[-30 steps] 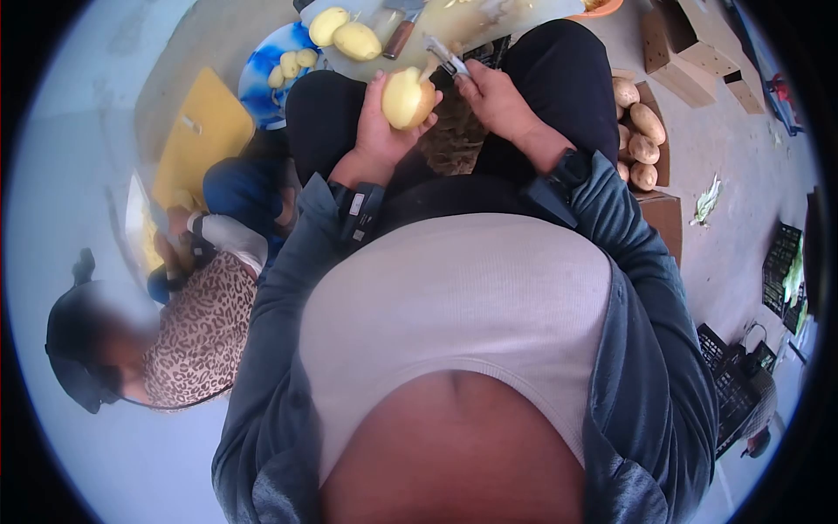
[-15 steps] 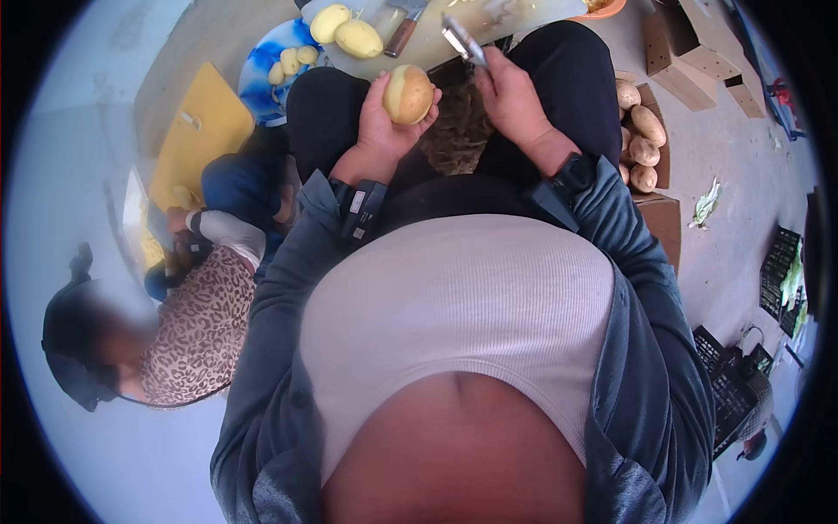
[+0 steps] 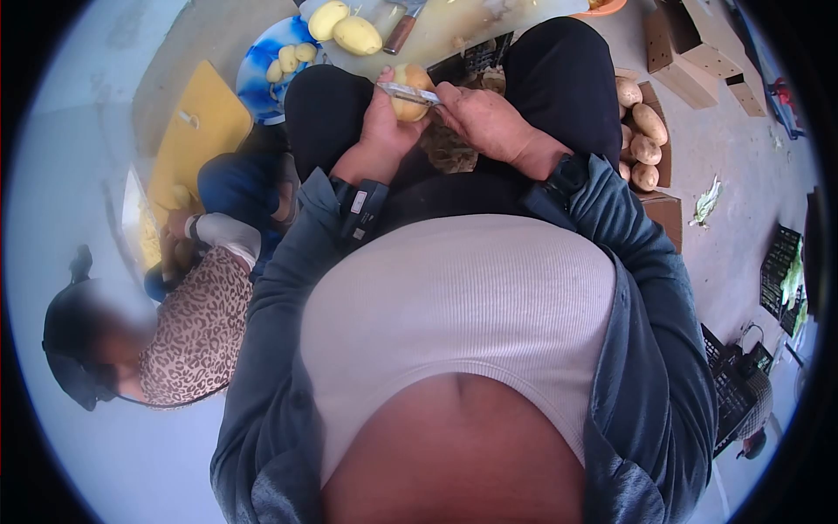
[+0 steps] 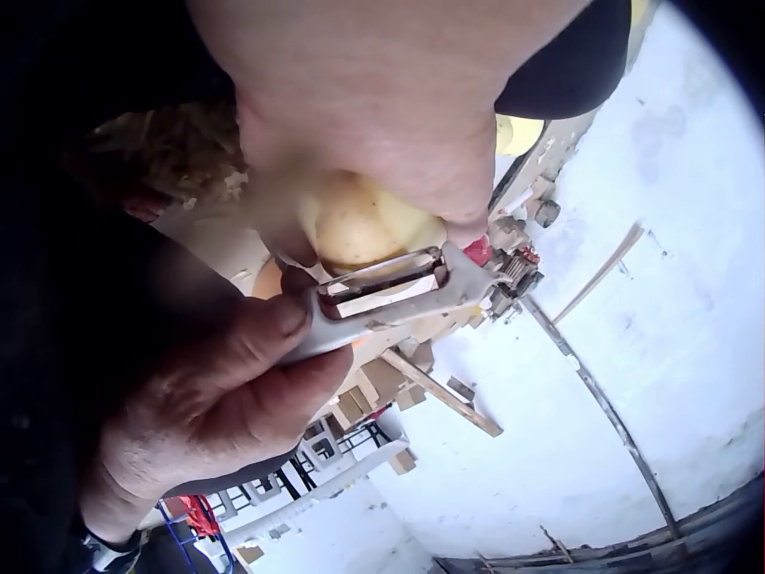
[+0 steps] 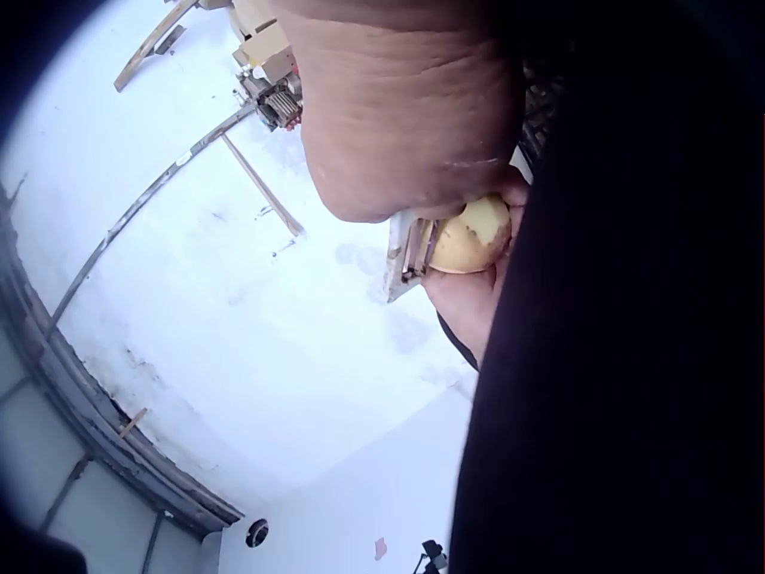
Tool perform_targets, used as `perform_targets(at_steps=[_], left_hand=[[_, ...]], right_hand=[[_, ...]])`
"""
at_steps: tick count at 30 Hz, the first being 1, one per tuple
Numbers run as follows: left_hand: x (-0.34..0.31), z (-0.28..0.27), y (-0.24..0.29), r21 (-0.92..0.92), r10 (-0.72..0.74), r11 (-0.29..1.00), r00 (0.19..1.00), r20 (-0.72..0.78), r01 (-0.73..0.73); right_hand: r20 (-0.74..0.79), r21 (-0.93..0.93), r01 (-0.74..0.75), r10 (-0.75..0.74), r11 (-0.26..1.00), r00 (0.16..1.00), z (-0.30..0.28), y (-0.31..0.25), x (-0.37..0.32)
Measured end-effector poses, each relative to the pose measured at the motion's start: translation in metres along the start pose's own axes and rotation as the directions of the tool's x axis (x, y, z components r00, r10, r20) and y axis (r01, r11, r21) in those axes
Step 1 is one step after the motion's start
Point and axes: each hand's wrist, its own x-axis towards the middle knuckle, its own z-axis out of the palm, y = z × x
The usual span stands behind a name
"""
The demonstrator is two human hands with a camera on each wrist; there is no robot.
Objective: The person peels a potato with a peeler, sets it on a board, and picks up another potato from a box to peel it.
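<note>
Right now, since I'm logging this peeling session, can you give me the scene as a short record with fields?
left hand: grips a potato, yellow flesh showing
right hand: holds a peeler, blade laid across the potato
peels: heap below the hands
peeled potatoes: two on the board ahead
unpeeled potatoes: in a cardboard box, person's right

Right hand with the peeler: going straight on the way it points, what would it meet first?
The potato held in the left hand; the peeler already seems to lie against it.
</note>
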Motion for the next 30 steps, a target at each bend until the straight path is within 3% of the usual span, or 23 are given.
perform_targets(at_steps=[3, 4, 6, 7, 9, 13, 15, 18, 23, 25, 27, 30], left_hand=[[0.0, 0.0, 0.0, 0.027, 0.039, 0.999, 0.999, -0.016, -0.038], [-0.002, -0.001, 0.0, 0.026, 0.038, 0.999, 0.999, -0.015, -0.038], [-0.006, -0.005, 0.003, 0.158, -0.059, 0.987, 0.984, 0.169, 0.032], [-0.006, -0.005, 0.004, 0.159, -0.059, 0.987, 0.984, 0.17, 0.032], [-0.004, -0.006, 0.006, 0.129, -0.075, 0.99, 0.98, 0.186, 0.051], [0.001, -0.008, 0.004, 0.015, -0.031, 0.999, 0.991, 0.132, 0.029], [0.002, -0.004, -0.003, 0.066, 0.095, 0.993, 0.995, 0.029, -0.096], [0.007, -0.004, -0.004, 0.025, 0.072, 0.997, 0.997, -0.012, -0.071], [0.011, -0.014, 0.0, -0.094, 0.044, 0.995, 0.992, 0.118, -0.033], [0.011, -0.015, 0.0, -0.129, 0.049, 0.991, 0.987, 0.155, -0.029], [0.007, -0.01, 0.002, -0.23, 0.023, 0.973, 0.995, 0.101, 0.001], [0.003, -0.007, 0.006, -0.286, -0.011, 0.958, 0.998, 0.069, 0.031]], right_hand=[[-0.033, -0.026, -0.042, 0.041, 0.999, 0.999, 0.005, 0.004, 0.001], [-0.09, 0.008, -0.123, 0.123, 0.992, 0.988, 0.007, 0.016, 0.003], [-0.138, -0.007, -0.257, 0.254, 0.966, 0.957, 0.0, 0.03, 0.009], [-0.139, -0.007, -0.258, 0.254, 0.966, 0.957, 0.002, 0.032, 0.009], [-0.149, 0.038, -0.158, 0.162, 0.987, 0.975, -0.002, 0.025, 0.008], [-0.166, 0.074, -0.104, 0.115, 0.992, 0.979, -0.005, 0.01, 0.003], [-0.095, 0.058, -0.025, 0.031, 0.998, 0.995, 0.002, 0.007, -0.001], [0.006, 0.019, -0.005, 0.005, 1.0, 1.0, 0.003, 0.001, -0.002], [0.112, -0.031, 0.03, -0.027, 0.999, 0.993, 0.013, 0.004, -0.001], [0.11, -0.046, 0.025, -0.019, 0.999, 0.994, 0.014, 0.002, 0.0], [0.106, -0.062, 0.018, -0.012, 0.998, 0.994, 0.016, 0.002, 0.0], [0.007, -0.083, 0.09, -0.09, 0.992, 0.996, 0.019, 0.002, 0.0]])
